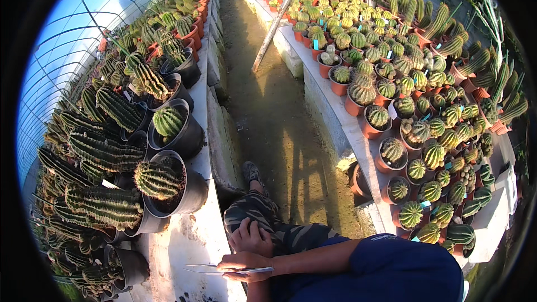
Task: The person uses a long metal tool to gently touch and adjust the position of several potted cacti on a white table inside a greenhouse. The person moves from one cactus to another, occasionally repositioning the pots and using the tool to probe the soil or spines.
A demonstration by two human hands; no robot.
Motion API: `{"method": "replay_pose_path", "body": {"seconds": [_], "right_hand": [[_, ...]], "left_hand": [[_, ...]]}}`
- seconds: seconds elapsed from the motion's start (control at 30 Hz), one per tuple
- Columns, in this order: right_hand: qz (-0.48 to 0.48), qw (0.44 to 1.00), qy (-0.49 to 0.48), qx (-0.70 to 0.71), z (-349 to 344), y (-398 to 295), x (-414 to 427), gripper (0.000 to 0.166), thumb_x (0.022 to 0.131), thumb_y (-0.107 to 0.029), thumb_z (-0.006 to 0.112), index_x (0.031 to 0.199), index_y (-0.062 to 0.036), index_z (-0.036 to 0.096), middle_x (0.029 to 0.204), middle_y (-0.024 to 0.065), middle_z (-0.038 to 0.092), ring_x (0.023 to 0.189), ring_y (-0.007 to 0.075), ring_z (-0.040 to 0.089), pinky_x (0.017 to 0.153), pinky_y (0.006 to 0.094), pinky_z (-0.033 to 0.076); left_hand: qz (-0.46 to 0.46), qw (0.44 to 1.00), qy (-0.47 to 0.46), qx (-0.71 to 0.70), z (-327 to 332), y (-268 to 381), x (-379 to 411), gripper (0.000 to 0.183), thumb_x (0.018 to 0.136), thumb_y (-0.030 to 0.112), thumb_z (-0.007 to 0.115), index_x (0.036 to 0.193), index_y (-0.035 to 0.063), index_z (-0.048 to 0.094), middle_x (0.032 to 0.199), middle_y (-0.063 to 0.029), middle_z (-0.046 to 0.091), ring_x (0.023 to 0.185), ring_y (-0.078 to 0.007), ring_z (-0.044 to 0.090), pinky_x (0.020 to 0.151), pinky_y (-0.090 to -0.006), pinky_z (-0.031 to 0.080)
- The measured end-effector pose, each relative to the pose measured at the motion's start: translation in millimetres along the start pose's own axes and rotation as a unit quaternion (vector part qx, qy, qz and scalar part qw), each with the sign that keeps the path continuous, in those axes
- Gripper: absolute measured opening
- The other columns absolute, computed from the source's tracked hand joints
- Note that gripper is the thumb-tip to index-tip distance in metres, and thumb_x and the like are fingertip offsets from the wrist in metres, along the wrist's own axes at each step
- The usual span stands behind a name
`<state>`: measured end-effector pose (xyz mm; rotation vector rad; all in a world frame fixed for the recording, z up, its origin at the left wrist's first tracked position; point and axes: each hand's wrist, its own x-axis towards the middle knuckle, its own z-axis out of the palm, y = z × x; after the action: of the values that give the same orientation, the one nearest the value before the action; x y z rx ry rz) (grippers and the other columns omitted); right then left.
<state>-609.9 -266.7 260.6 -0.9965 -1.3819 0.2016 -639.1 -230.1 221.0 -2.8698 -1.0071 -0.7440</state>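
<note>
My right hand (247, 265) is closed around long metal tweezers (205, 266), whose prongs point left over the pale bench. It crosses above my left forearm. Just beyond it, my left hand (251, 238) rests on the knee of my camouflage trousers (251, 214), empty, with its fingers loosely bent and slightly apart. Left of my hands, a ribbed, spiny cactus (157, 181) leans in a black plastic pot (195, 195) on the bench. Behind that, a round green cactus (168, 121) grows in another black pot (188, 134).
The bench (180, 243) on the left carries crowded potted cacti and bits of soil. A dirt aisle (268, 105) runs ahead, with a slanted pole (279, 19) standing in it. On the right, another bench (327, 92) holds many cacti in terracotta-coloured pots, several with plant labels.
</note>
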Motion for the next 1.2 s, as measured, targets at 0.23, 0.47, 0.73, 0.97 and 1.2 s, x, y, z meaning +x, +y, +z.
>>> {"method": "replay_pose_path", "body": {"seconds": [0.23, 0.47, 0.73, 0.97, 1.2], "right_hand": [[0.096, 0.992, -0.041, 0.07, -5.7, 5.9, 1.2, 0.021, 0.091, -0.025, 0.057, 0.099, -0.0059, 0.057, 0.079, 0.0094, 0.058, 0.068, 0.0193, 0.058, 0.065, 0.0324, 0.044], [0.141, 0.981, -0.07, 0.111, -1.4, 12.2, -4.8, 0.021, 0.092, -0.026, 0.057, 0.098, -0.0059, 0.056, 0.076, 0.0088, 0.058, 0.064, 0.0184, 0.058, 0.062, 0.0314, 0.044], [0.174, 0.972, -0.094, 0.13, -0.7, 11.7, -8.5, 0.021, 0.093, -0.026, 0.056, 0.098, -0.0059, 0.056, 0.074, 0.0081, 0.058, 0.06, 0.0174, 0.057, 0.059, 0.0303, 0.044], [0.215, 0.958, -0.122, 0.147, 4.3, 12.8, -12.5, 0.021, 0.093, -0.027, 0.056, 0.097, -0.006, 0.056, 0.071, 0.0075, 0.058, 0.057, 0.0165, 0.057, 0.057, 0.0294, 0.044], [0.28, 0.906, -0.123, 0.292, 16.0, 11.0, -10.2, 0.021, 0.095, -0.027, 0.054, 0.095, -0.0061, 0.055, 0.067, 0.0052, 0.057, 0.052, 0.0131, 0.056, 0.052, 0.0266, 0.043]], "left_hand": [[0.033, 0.999, -0.004, 0.001, -1.5, 9.6, 3.9, 0.024, 0.069, 0.018, 0.064, 0.091, 0.0086, 0.066, 0.112, -0.0065, 0.06, 0.1, -0.0296, 0.053, 0.089, -0.0444, 0.041], [0.035, 0.999, -0.015, 0.005, -2.9, 10.3, 3.8, 0.024, 0.071, 0.019, 0.063, 0.092, 0.0084, 0.066, 0.112, -0.006, 0.06, 0.1, -0.03, 0.052, 0.09, -0.0441, 0.041], [0.024, 0.999, -0.024, 0.014, 1.6, 3.3, -3.5, 0.026, 0.071, 0.021, 0.062, 0.094, 0.0102, 0.066, 0.117, -0.0046, 0.058, 0.102, -0.0279, 0.05, 0.091, -0.0447, 0.038], [0.066, 0.995, -0.066, 0.025, 7.4, -8.8, -19.0, 0.038, 0.07, 0.028, 0.062, 0.104, 0.0123, 0.065, 0.125, -0.0033, 0.055, 0.108, -0.0301, 0.047, 0.095, -0.0487, 0.035], [0.156, 0.951, -0.263, -0.044, -1.6, -10.6, -45.6, 0.043, 0.075, 0.039, 0.058, 0.114, 0.02, 0.063, 0.136, 0.0009, 0.048, 0.133, -0.0291, 0.032, 0.11, -0.0537, 0.02]]}}
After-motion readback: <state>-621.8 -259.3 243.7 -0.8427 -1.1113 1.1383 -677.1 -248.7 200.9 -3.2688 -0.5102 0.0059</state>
